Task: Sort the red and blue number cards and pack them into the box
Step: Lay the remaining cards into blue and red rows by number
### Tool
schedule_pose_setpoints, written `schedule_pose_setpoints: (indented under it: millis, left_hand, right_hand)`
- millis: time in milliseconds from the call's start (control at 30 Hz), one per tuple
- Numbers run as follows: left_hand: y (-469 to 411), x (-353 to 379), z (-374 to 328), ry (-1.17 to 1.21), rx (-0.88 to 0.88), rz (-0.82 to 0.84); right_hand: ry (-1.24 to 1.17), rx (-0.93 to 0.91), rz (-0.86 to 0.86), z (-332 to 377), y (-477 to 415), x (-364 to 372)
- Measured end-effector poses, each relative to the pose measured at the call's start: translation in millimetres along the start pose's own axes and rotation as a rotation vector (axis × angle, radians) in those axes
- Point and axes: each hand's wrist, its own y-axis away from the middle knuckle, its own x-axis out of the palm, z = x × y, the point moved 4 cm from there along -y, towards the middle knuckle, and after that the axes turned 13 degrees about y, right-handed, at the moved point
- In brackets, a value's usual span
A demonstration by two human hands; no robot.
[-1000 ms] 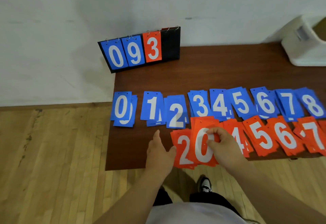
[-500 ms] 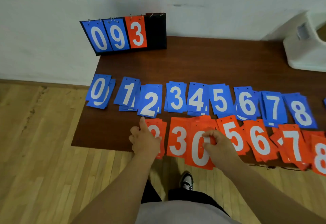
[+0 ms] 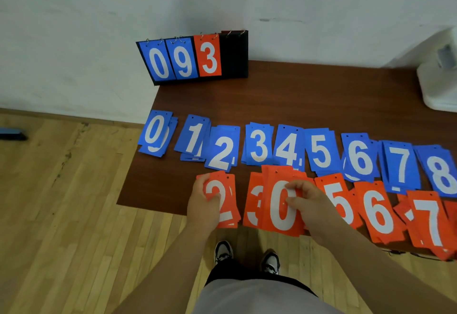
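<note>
Blue number cards lie in a row of small piles on the brown table (image 3: 309, 100), from the blue 0 pile (image 3: 155, 133) to the blue 8 pile (image 3: 441, 172). In front of them lies a row of red piles. My left hand (image 3: 202, 202) grips the left edge of the red 2 pile (image 3: 222, 199). My right hand (image 3: 309, 204) pinches the red 0 cards (image 3: 278, 207), which lie over the red 3 pile (image 3: 253, 202) and hide a pile behind. Red 5 (image 3: 340, 199), red 6 (image 3: 378, 212) and red 7 (image 3: 427, 219) piles follow to the right.
A black flip scoreboard (image 3: 195, 57) showing 0, 9, 3 stands at the table's back left corner against the wall. A white container (image 3: 440, 76) sits at the back right. My shoes (image 3: 247, 255) are on the wooden floor below the table's front edge.
My left hand has closed on the red 2 pile and drawn it left, apart from the red 3 pile. My right hand keeps its hold on the red 0 cards.
</note>
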Motion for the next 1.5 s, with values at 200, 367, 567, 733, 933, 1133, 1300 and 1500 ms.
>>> schedule_pose_setpoints:
  millis: [200, 367, 567, 733, 933, 1133, 1300, 1500]
  left_hand:
    - [13.0, -15.3, -32.4, 0.154, 0.024, 0.159]
    - [16.1, -22.4, -58.2, 0.240, 0.132, 0.324]
    - [5.0, -35.2, -76.2, 0.332, 0.162, 0.396]
    - [0.8, -36.7, -83.4, 0.290, 0.171, 0.402]
    - [5.3, -20.5, -92.6, 0.205, 0.208, 0.344]
    - [22.7, 12.6, -99.9, 0.141, 0.204, 0.273]
    - [50.9, 51.6, -102.1, 0.142, 0.209, 0.203]
    - [92.3, 123.0, -107.3, 0.282, 0.215, 0.249]
  right_hand:
    - [-0.316, 0.074, 0.145, 41.9, 9.5, 37.2]
    - [-0.302, 0.022, 0.175, 79.0, 15.8, 68.5]
    - [-0.464, 0.005, 0.115, 88.5, 17.8, 71.3]
    - [-0.674, 0.075, 0.049, 82.7, 15.3, 49.8]
    - [-0.663, 0.061, -0.014, 81.2, 11.4, 14.2]
    - [-0.703, 0.057, 0.097, 69.1, 6.2, -18.2]
    - [-0.613, -0.001, 0.163, 57.1, -1.7, -64.4]
    - [-0.114, -0.122, 0.208, 41.2, -10.3, -99.7]
